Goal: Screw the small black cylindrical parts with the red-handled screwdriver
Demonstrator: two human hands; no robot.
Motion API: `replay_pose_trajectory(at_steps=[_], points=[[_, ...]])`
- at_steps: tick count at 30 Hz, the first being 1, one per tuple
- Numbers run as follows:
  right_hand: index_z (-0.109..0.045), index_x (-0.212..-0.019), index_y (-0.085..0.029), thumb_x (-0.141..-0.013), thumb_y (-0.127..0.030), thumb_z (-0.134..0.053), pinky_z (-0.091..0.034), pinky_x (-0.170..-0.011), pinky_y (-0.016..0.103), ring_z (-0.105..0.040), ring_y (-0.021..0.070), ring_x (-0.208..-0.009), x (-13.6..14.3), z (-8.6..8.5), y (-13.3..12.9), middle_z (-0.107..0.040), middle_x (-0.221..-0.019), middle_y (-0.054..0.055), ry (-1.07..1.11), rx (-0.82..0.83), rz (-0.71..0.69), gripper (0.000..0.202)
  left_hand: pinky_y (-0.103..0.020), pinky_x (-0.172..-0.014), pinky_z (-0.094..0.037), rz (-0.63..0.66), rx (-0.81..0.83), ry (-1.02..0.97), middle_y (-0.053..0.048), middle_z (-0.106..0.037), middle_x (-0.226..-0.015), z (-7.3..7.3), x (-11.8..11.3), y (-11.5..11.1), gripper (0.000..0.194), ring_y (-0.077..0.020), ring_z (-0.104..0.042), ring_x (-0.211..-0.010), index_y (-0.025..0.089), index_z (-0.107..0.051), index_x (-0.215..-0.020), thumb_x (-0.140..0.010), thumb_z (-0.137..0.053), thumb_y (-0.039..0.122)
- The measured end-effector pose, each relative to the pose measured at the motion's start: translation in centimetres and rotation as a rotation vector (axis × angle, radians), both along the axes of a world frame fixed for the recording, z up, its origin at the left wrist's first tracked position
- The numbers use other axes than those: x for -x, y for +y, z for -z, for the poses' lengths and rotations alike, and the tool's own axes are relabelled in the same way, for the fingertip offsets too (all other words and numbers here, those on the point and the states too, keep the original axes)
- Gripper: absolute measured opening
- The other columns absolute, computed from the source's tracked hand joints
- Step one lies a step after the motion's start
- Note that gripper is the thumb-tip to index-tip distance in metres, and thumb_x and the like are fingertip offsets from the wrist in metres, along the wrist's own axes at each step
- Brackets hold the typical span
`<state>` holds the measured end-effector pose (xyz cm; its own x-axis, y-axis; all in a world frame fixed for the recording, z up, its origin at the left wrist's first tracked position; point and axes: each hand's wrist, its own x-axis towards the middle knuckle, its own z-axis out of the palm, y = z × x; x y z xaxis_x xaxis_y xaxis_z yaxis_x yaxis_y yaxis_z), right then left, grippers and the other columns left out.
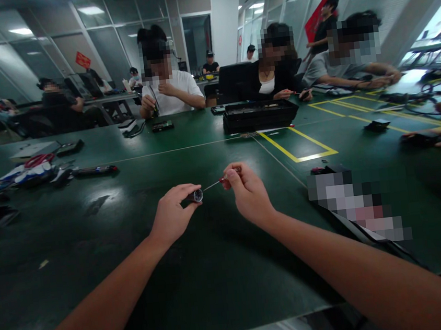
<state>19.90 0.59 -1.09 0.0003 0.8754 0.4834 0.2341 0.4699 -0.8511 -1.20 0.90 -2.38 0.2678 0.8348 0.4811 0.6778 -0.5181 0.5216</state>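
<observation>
Right of the dark cylinder pinched in the left hand, the right hand grips a red-handled screwdriver, shaft slanting down leftward toward its rim.

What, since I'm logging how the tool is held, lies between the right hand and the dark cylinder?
The head view shows the screwdriver's thin shaft, reaching from the right hand toward the dark cylinder; whether its tip touches is unclear.
</observation>
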Motion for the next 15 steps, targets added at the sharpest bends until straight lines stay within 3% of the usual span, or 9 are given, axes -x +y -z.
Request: replay_pose_trajectory(at_steps=[15], points=[[-0.057, -0.098, -0.023, -0.102, -0.038, -0.046, -0.05, -0.072, 0.032, -0.064, 0.0152, -0.076, -0.09, 0.25, 0.05, -0.066, -0.084, 0.0, 0.068, -0.047, -0.033, 0.019, -0.041, -0.101, -0.051, 0.003, -0.034, -0.003, -0.005, -0.071, -0.117, 0.28, 0.23, 0.19, 0.036, -0.0215, -0.065, -0.11, 0.023, -0.072, -0.116, -0.081, -0.074, 0.013]])
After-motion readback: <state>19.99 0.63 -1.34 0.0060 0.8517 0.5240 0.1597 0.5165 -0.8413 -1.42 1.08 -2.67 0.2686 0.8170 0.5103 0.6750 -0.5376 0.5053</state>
